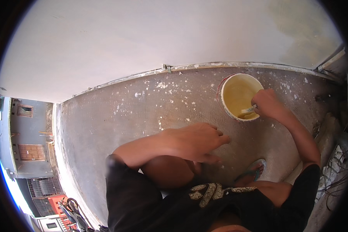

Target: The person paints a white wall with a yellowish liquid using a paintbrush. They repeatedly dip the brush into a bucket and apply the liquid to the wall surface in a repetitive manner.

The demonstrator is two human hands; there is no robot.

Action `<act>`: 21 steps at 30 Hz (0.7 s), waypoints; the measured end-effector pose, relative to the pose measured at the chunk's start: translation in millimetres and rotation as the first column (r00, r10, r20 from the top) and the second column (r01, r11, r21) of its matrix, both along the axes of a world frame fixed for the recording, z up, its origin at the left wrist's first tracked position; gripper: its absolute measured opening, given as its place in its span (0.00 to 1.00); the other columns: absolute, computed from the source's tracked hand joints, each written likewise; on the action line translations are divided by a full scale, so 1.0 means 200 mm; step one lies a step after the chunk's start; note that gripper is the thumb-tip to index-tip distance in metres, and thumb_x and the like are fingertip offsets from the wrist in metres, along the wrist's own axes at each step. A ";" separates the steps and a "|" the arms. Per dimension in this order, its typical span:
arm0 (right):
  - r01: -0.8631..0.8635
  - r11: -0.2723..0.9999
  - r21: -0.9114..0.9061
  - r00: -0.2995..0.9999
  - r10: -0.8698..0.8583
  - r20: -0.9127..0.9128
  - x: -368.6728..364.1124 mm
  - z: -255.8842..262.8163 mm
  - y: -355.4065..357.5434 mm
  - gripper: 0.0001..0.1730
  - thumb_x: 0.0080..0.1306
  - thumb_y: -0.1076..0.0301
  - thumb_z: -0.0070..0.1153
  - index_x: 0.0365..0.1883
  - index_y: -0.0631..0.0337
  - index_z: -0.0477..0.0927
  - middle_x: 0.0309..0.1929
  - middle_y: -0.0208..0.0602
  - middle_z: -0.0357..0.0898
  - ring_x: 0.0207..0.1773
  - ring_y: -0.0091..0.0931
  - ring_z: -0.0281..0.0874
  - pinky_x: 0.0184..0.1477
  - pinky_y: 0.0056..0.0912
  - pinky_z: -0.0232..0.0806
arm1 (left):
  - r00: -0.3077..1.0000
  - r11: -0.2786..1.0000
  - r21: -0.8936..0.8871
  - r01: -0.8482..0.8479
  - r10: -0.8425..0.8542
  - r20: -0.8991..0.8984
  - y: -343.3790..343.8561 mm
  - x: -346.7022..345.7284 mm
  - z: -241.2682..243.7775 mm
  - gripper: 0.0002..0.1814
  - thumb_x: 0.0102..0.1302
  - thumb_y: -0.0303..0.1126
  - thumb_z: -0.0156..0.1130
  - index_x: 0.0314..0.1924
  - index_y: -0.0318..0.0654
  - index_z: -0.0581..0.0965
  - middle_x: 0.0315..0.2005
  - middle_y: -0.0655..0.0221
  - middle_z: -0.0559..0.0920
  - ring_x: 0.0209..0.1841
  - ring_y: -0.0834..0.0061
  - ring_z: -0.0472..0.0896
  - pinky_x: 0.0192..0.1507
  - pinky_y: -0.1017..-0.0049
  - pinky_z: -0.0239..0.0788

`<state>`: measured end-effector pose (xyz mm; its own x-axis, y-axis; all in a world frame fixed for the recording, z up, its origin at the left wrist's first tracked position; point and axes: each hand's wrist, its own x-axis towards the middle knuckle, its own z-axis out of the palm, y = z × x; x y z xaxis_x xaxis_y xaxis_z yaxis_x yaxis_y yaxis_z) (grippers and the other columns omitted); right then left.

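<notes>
A white plastic bucket point(225, 108) stands on the concrete floor, with pale yellow paint point(235, 97) inside it. At its right rim my right hand point(267, 103) grips the handle of a paint-smeared tool that looks like a paintbrush point(247, 110). The tool's lower end reaches down into the bucket, so its tip is hard to make out. My left hand point(201, 140) hovers over my bent knee, left of and nearer to me than the bucket. Its palm faces down, its fingers are loosely apart, and it holds nothing.
Beyond the bucket rises a pale wall point(162, 34) with a paint-spattered pipe point(214, 65) along its base. Paint flecks dot the concrete floor point(127, 121). Rubble and dry twigs point(332, 171) lie at the right. A motorcycle point(74, 213) stands far off at lower left.
</notes>
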<state>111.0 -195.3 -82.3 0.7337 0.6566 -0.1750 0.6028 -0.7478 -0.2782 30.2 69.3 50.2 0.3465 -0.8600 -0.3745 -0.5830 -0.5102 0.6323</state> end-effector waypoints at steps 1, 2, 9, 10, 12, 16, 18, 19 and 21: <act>0.020 1.000 0.005 1.000 -0.020 0.001 -0.02 0.08 -0.02 0.12 0.49 0.70 0.66 0.34 0.57 0.87 0.28 0.41 0.83 0.37 0.38 0.82 0.43 0.43 0.71 | 1.000 1.000 0.001 -0.007 0.007 0.003 0.00 0.00 -0.01 0.26 0.62 0.43 0.64 0.48 0.26 0.72 0.35 0.50 0.80 0.46 0.50 0.78 0.48 0.59 0.71; 0.038 0.999 0.012 0.999 -0.038 0.001 -0.03 0.14 -0.03 0.12 0.50 0.71 0.66 0.34 0.57 0.87 0.28 0.41 0.83 0.37 0.38 0.82 0.43 0.42 0.71 | 1.000 1.000 0.005 -0.015 0.015 0.004 0.01 -0.01 -0.01 0.26 0.63 0.44 0.64 0.48 0.26 0.72 0.35 0.50 0.80 0.46 0.50 0.78 0.48 0.59 0.70; 0.173 0.984 0.034 0.985 -0.173 -0.017 -0.09 0.39 -0.20 0.16 0.49 0.73 0.67 0.39 0.60 0.86 0.34 0.45 0.81 0.43 0.41 0.80 0.47 0.42 0.71 | 1.000 0.999 0.044 0.014 -0.014 0.001 -0.05 0.00 0.04 0.25 0.65 0.44 0.62 0.49 0.29 0.71 0.34 0.52 0.79 0.45 0.51 0.77 0.51 0.59 0.67; 0.184 0.983 0.027 0.983 -0.183 -0.033 -0.09 0.40 -0.20 0.17 0.49 0.74 0.66 0.40 0.60 0.85 0.34 0.46 0.80 0.43 0.42 0.79 0.48 0.43 0.71 | 1.000 0.999 0.040 0.013 -0.013 0.006 -0.05 0.00 0.04 0.24 0.65 0.44 0.62 0.50 0.29 0.71 0.35 0.53 0.79 0.45 0.52 0.77 0.51 0.59 0.67; 0.167 0.985 0.050 0.986 -0.167 0.000 -0.09 0.38 -0.23 0.18 0.48 0.75 0.65 0.40 0.60 0.85 0.34 0.44 0.77 0.41 0.42 0.78 0.45 0.43 0.70 | 1.000 0.999 0.037 0.015 -0.015 0.008 -0.05 0.00 0.04 0.24 0.65 0.44 0.62 0.50 0.30 0.71 0.35 0.53 0.79 0.46 0.52 0.77 0.51 0.59 0.67; 0.143 0.983 0.119 0.987 -0.150 0.059 -0.13 0.33 -0.30 0.17 0.48 0.78 0.63 0.39 0.60 0.85 0.33 0.42 0.74 0.38 0.39 0.76 0.40 0.43 0.69 | 0.999 0.995 0.100 0.025 -0.022 -0.036 -0.05 0.02 0.04 0.26 0.64 0.43 0.62 0.55 0.33 0.71 0.40 0.55 0.79 0.49 0.54 0.76 0.54 0.60 0.66; 0.174 0.978 0.118 0.984 -0.179 0.027 -0.14 0.35 -0.32 0.17 0.48 0.78 0.63 0.39 0.60 0.85 0.33 0.42 0.74 0.39 0.39 0.76 0.41 0.43 0.69 | 0.999 0.996 0.089 0.028 -0.025 -0.035 -0.04 0.02 0.03 0.26 0.64 0.43 0.62 0.55 0.33 0.71 0.40 0.54 0.79 0.49 0.53 0.76 0.54 0.60 0.66; 0.187 0.976 0.113 0.982 -0.190 0.017 -0.14 0.37 -0.33 0.17 0.48 0.78 0.63 0.38 0.60 0.85 0.33 0.42 0.74 0.39 0.39 0.76 0.41 0.43 0.69 | 1.000 0.998 0.048 0.028 -0.027 -0.015 -0.04 0.02 0.02 0.24 0.64 0.43 0.62 0.52 0.31 0.71 0.38 0.54 0.79 0.48 0.53 0.77 0.53 0.60 0.66; 0.194 0.977 0.091 0.980 -0.197 0.026 -0.15 0.40 -0.33 0.17 0.48 0.79 0.63 0.39 0.60 0.85 0.33 0.42 0.74 0.39 0.39 0.76 0.41 0.43 0.68 | 1.000 1.000 0.008 0.030 -0.030 0.010 -0.03 0.02 0.01 0.23 0.64 0.43 0.63 0.49 0.30 0.72 0.36 0.53 0.79 0.46 0.52 0.77 0.52 0.60 0.66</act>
